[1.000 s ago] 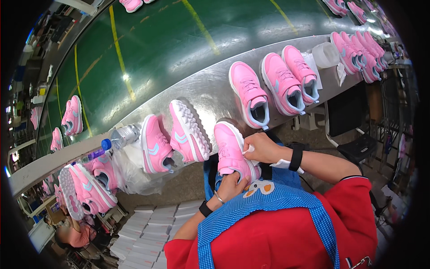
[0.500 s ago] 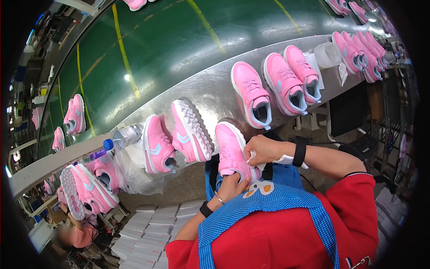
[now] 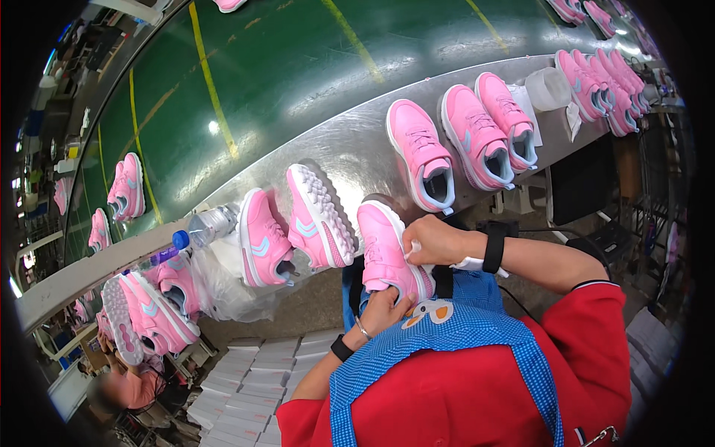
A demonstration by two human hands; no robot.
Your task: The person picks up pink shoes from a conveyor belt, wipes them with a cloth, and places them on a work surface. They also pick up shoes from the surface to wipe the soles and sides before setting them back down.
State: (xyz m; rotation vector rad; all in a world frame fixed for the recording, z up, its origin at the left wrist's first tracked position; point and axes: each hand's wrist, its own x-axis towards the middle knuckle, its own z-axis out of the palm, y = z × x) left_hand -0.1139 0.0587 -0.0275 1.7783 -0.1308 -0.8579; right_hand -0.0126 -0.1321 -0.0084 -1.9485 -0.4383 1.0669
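Observation:
A pink sneaker (image 3: 381,242) with a white sole is held in front of my apron, its toe pointing away from me. My left hand (image 3: 383,311) is closed around its heel end. At the shoe's right side, my right hand (image 3: 441,242) pinches a small white cloth or tissue (image 3: 414,248) against the upper near the sole edge. Just left of it, another pink sneaker (image 3: 319,216) lies on its side with the knobbly sole showing, beside an upright-leaning one (image 3: 261,242). Several more pink sneakers (image 3: 419,153) stand on the metal ledge to the right.
A green conveyor belt (image 3: 283,89) with yellow lines runs beyond the metal ledge (image 3: 357,134). A plastic bottle (image 3: 211,226) lies left, near a clear bag (image 3: 231,287). A plastic cup (image 3: 547,89) stands right. White boxes (image 3: 249,387) are stacked below; another person (image 3: 141,384) sits lower left.
My right hand has slid a little up the shoe's side toward the toe with the white cloth. The left hand keeps its hold.

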